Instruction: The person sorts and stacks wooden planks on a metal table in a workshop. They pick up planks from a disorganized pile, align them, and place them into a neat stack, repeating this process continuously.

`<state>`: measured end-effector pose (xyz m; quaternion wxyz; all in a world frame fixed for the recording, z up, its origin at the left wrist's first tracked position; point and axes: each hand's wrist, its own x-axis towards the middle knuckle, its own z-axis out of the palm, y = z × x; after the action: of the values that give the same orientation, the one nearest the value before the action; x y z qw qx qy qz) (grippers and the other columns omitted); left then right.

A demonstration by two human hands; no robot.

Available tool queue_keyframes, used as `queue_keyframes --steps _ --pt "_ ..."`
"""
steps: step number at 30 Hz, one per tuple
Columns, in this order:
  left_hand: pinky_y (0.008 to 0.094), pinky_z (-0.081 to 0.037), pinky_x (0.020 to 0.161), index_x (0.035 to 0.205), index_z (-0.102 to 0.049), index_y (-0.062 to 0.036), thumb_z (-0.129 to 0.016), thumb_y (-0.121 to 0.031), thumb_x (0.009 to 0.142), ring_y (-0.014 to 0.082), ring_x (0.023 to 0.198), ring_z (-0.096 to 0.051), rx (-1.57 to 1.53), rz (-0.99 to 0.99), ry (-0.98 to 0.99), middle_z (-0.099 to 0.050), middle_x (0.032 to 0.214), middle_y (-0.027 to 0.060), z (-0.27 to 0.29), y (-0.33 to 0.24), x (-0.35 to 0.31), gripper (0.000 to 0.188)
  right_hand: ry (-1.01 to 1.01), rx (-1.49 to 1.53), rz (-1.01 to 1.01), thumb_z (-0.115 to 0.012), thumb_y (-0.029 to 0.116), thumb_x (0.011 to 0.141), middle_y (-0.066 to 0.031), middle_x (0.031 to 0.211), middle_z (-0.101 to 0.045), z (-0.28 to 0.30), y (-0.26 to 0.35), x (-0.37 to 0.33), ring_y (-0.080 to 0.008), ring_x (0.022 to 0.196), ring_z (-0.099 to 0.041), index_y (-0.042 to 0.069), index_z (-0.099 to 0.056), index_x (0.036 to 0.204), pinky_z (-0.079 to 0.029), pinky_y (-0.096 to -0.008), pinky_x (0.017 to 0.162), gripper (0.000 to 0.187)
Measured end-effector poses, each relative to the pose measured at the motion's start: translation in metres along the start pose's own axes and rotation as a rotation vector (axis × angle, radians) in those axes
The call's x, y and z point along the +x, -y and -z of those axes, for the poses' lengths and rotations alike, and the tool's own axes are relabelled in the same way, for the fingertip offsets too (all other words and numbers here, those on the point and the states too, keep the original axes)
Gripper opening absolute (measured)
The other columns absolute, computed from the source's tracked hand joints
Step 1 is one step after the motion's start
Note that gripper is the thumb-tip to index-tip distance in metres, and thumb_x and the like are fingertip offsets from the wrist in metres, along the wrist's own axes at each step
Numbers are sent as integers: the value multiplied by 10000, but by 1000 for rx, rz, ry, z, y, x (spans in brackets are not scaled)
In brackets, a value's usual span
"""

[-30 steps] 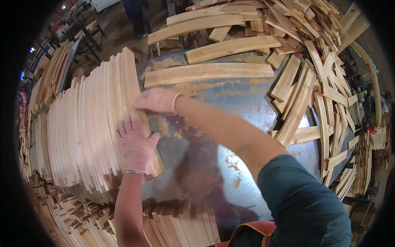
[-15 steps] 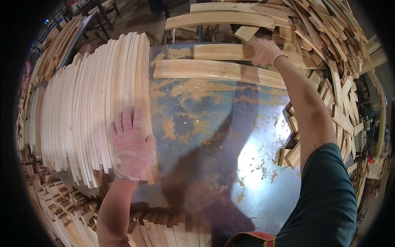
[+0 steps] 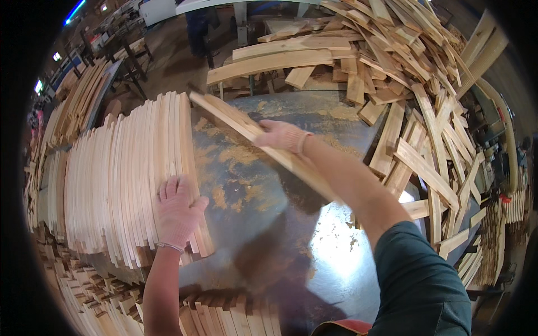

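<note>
My left hand (image 3: 179,209) lies with fingers spread on the right end of a long row of pale wooden boards (image 3: 120,173), packed side by side on edge. Gripped in my right hand (image 3: 280,136) is a long wooden board (image 3: 235,120), slanting from the row's far right corner down toward my right forearm. The grip is from above, near the board's middle; my forearm covers part of its near end. Whether a second piece lies against it I cannot tell. Beneath is a dark metal tabletop (image 3: 241,224) with patches of sawdust. Both hands wear thin pinkish gloves.
A loose heap of wood pieces (image 3: 392,61) rises at the far right and runs down the table's right side. Long boards (image 3: 274,64) lie beyond the far edge. More stacked boards (image 3: 235,316) stand at the near edge, others (image 3: 84,297) at lower left.
My right hand has come back from the far right toward the middle, bringing the long board, now slanted. The two boards no longer lie across the table's far part. My left hand stays on the row.
</note>
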<state>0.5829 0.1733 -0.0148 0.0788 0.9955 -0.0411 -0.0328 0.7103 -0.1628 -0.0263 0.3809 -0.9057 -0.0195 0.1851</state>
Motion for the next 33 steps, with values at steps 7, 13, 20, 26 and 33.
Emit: queue_keyframes --steps 7,13,20,26,33 --pt "487 -267 1286 1624 -379 -43 -756 -431 900 385 1544 -354 78 -101 99 -386 1677 190 11 -59 -10 904 -24 232 604 -699 452 891 -186 1091 -764 -95 50 38 -317 983 -730 14 -695 1156 -553 -449 824 512" --pt "468 -249 1303 1628 -378 -57 -744 -398 894 362 1565 -337 295 -96 47 -372 1693 182 -21 -37 -54 888 -161 205 305 -674 448 897 -247 1384 -663 -16 4 -155 -408 1272 -636 51 -670 1369 -513 -445 1086 616" --pt "490 -245 1312 1615 -416 -63 -764 -386 892 360 1583 -317 218 -453 54 -403 1676 189 -9 -146 -188 865 -823 -836 -572 -844 468 784 -216 1357 -624 132 -293 -422 -439 1279 -603 92 -521 1410 -516 -449 1034 798" --pt "502 -262 1303 1648 -331 0 -769 -382 892 404 1573 -325 -219 -496 303 -380 1677 238 -41 -271 -285 954 -400 127 -333 -736 631 880 -271 1516 -547 100 -279 -514 -435 1399 -539 54 -522 1456 -452 -493 1150 843" --pt "506 -318 1269 1650 -283 40 -785 -451 865 477 1523 -366 -357 -120 405 -374 1640 324 -80 -371 -369 1053 -1071 32 -663 -714 354 904 -219 1219 -692 133 -327 -690 -391 1200 -645 25 -620 1371 -527 -447 1044 579"
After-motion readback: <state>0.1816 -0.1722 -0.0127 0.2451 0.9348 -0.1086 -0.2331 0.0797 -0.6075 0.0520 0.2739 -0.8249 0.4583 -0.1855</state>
